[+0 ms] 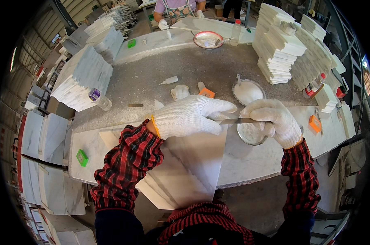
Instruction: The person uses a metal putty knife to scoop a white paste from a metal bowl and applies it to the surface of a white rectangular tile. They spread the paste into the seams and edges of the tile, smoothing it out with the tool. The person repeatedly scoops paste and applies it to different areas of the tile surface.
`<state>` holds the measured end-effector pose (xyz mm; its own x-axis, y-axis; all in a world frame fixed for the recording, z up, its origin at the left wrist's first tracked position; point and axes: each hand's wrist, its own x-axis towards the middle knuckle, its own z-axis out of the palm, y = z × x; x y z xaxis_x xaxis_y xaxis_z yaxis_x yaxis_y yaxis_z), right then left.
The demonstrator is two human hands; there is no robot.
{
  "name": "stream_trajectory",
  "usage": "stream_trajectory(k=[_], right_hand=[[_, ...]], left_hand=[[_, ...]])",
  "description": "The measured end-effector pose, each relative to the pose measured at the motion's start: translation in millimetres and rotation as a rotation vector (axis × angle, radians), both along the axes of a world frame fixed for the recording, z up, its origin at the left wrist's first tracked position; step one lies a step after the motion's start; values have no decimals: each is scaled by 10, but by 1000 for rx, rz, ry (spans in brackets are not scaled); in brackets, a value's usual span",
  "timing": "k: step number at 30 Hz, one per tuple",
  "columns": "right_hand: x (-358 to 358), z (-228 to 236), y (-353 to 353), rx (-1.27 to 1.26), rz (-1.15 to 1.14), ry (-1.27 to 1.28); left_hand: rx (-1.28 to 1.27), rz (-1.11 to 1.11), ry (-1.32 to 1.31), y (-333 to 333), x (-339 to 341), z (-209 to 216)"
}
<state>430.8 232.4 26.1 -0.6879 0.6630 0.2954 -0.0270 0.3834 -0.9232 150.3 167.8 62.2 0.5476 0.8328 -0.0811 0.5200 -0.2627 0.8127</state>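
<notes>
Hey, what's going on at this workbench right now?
A person in white work gloves and red plaid sleeves stands at a stone bench. The left hand presses on the top edge of a white marble tile that leans against the bench. The right hand holds a thin metal blade over a shallow round dish. Stacks of marble tiles stand behind, and another person works at the far end.

White knit gloves (189,116), red-black plaid sleeves (125,163), grey-veined white marble tile (189,167), green block (82,157)

White knit gloves with orange cuffs on left hand (188,116) and right hand (275,122), red-black plaid sleeves
</notes>
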Motion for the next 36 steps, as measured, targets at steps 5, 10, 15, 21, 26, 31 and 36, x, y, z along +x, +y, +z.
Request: stream_trajectory(k=[5,10,15,21,26,31,36], right_hand=[[-17,160,-26,-558,-46,-82],[-23,174,-45,-635,-50,-62],[44,83,-17,-553,-41,-16],[40,17,-35,-430,-27,19],[37,115,-30,-644,-21,-71],[69,143,-65,-642,-39,-36],[73,86,-69,-650,-104,51]], left_hand=[[-45,25,19,-13,-5,26],[-41,15,12,-1,-6,18],[0,13,41,-4,2,48],[-21,12,-26,14,-11,-33],[-34,17,-2,-3,-8,10],[-30,6,-46,-6,-8,-15],[-54,5,-3,5,-6,27]])
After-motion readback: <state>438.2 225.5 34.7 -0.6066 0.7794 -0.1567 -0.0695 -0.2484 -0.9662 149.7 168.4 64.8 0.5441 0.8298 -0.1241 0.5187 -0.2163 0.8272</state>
